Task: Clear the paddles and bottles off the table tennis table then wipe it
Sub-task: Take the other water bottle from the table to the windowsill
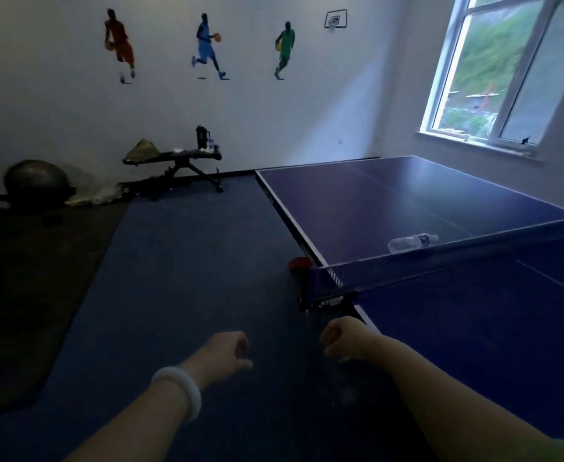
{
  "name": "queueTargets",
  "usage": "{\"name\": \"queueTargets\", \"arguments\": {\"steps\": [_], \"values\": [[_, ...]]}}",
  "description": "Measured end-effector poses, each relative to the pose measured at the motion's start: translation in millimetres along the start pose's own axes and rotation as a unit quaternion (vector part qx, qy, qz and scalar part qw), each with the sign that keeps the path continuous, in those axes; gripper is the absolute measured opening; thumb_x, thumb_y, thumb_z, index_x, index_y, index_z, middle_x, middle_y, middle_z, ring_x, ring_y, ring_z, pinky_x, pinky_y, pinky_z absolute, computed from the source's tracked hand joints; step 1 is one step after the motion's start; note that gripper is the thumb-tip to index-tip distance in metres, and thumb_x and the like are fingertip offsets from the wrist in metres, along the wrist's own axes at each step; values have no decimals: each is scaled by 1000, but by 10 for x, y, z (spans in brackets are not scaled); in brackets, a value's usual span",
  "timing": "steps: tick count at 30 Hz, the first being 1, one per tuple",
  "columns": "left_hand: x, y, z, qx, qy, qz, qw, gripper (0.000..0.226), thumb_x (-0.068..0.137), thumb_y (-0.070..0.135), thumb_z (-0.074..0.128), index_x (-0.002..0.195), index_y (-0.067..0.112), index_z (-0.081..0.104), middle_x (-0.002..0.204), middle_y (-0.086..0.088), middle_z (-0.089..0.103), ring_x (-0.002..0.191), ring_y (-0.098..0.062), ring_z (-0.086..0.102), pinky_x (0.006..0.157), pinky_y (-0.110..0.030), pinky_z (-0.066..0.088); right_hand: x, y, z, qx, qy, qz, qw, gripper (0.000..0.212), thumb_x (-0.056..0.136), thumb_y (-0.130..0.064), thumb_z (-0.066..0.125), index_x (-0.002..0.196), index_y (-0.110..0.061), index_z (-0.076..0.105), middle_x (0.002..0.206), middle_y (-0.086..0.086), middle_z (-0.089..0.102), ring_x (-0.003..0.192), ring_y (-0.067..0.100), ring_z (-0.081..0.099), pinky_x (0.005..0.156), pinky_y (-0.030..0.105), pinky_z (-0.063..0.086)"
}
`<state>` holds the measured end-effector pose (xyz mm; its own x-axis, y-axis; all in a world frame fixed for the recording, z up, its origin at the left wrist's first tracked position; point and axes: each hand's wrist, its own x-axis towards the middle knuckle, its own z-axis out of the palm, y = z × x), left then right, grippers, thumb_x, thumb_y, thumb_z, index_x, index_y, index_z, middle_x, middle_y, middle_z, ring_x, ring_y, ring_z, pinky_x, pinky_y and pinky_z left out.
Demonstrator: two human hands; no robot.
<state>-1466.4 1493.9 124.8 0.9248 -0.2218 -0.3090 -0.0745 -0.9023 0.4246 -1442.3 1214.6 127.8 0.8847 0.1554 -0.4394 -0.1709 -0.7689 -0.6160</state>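
Both forearms extend forward over the floor beside the table tennis table. The left hand hangs with fingers loosely curled, grasping nothing — a smooth white bangle circles its wrist. The right hand is curled into a fist, near the net post; whether it holds anything cannot be told. A clear plastic bottle lies on its side on the far half, just behind the net. A red paddle shows at the table edge by the post.
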Motion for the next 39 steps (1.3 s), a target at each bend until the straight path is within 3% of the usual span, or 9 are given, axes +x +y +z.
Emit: {"name": "queueTargets", "arguments": {"steps": [4, 7, 12, 16, 20, 25, 30, 33, 39], "values": [[976, -151, -509, 6, 15, 13, 1000, 29, 88, 34, 71, 108, 18, 58, 100, 5, 57, 93, -9, 54, 81, -19, 43, 852, -341, -460, 28, 14, 9, 999, 15, 82, -7, 75, 87, -17, 65, 88, -3, 64, 93, 21, 66, 80, 31, 58], [1583, -289, -734, -11, -3, 24, 1000, 25, 88, 35, 71, 101, 25, 52, 100, 6, 57, 91, -9, 55, 77, -18, 43, 1404, -540, -655, 32, 8, 26, 999, 21, 84, -3, 72, 104, -6, 66, 97, 7, 66, 92, 25, 66, 83, 37, 59], [2836, -566, -1103, -7, -26, 56, 998, 27, 88, 36, 70, 106, 22, 56, 103, 5, 58, 93, -10, 56, 76, -18, 43, 2450, -734, -908, 36, 37, 41, 998, 18, 84, -5, 72, 100, -11, 67, 101, 6, 67, 90, 17, 64, 72, 25, 59], [3830, -672, -1444, 18, -49, 99, 994, 35, 90, 35, 67, 117, 16, 56, 113, 0, 58, 97, -13, 54, 84, -24, 46, 3236, -856, -1121, 71, 82, 83, 991, 17, 84, -5, 72, 90, -19, 65, 102, 4, 67, 93, 18, 66, 77, 30, 60], [4778, -641, -1763, 51, -83, 149, 984, 25, 88, 37, 69, 103, 23, 54, 103, 5, 55, 93, -11, 54, 80, -24, 45, 3754, -896, -1388, 76, 95, 146, 982, 18, 86, -8, 71, 99, -18, 64, 109, 4, 65, 98, 16, 64, 80, 28, 59], [5720, -212, -1881, 90, -129, 227, 961, 23, 88, 33, 69, 101, 20, 56, 101, 4, 57, 94, -13, 55, 85, -28, 48, 4022, -675, -1611, 133, 133, 218, 958, 22, 88, -11, 69, 109, -14, 64, 107, 4, 65, 96, 16, 65, 76, 24, 58], [6492, 410, -1724, 92, -167, 294, 937, 25, 89, 35, 68, 105, 20, 57, 101, 6, 57, 96, -13, 57, 80, -24, 46, 4265, -171, -1960, 190, 171, 270, 928, 17, 88, -10, 70, 102, -15, 64, 99, 1, 65, 91, 15, 66, 74, 25, 59], [6889, 763, -1614, 105, -183, 304, 929, 33, 91, 37, 66, 116, 19, 57, 114, 2, 58, 103, -15, 56, 89, -30, 49, 4444, 118, -2239, 227, 201, 281, 911, 19, 88, -10, 69, 106, -13, 64, 100, 2, 65, 89, 13, 65, 70, 22, 58], [7524, 1413, -1235, 155, -240, 335, 898, 38, 94, 39, 61, 125, 19, 52, 121, 2, 54, 99, -10, 52, 84, -23, 46, 4715, 684, -2565, 285, 250, 318, 869, 12, 89, -10, 68, 99, -16, 63, 96, 1, 64, 85, 12, 64, 68, 22, 58]]}}
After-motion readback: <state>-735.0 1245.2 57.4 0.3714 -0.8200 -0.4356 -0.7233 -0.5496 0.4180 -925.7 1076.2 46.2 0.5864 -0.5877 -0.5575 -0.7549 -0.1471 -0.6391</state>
